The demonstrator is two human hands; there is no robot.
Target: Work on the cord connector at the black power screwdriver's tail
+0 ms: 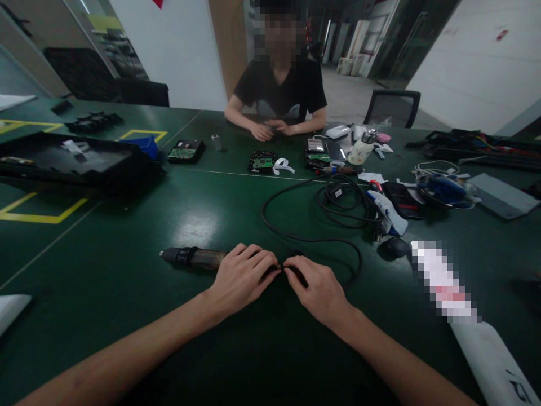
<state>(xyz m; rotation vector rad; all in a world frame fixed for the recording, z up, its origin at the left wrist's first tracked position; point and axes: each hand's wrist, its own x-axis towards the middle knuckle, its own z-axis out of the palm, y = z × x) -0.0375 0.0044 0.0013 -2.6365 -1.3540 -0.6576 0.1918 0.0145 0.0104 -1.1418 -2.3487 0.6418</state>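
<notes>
A long dark tool (192,257) like a soldering iron lies on the green table (127,237) in front of me. My left hand (243,273) is curled over its handle end, fingers closed on it. My right hand (315,285) pinches the black cable (296,234) where it joins the tool. The fingertips of both hands nearly touch. The cable loops away toward the right and back into a coil (342,200).
A person in a black shirt (281,84) sits across the table, hands together. Circuit boards (262,162), a black tray (71,160), a bottle (362,148), a blue tool (443,189), a mouse (395,246) and a white tube (486,338) lie around.
</notes>
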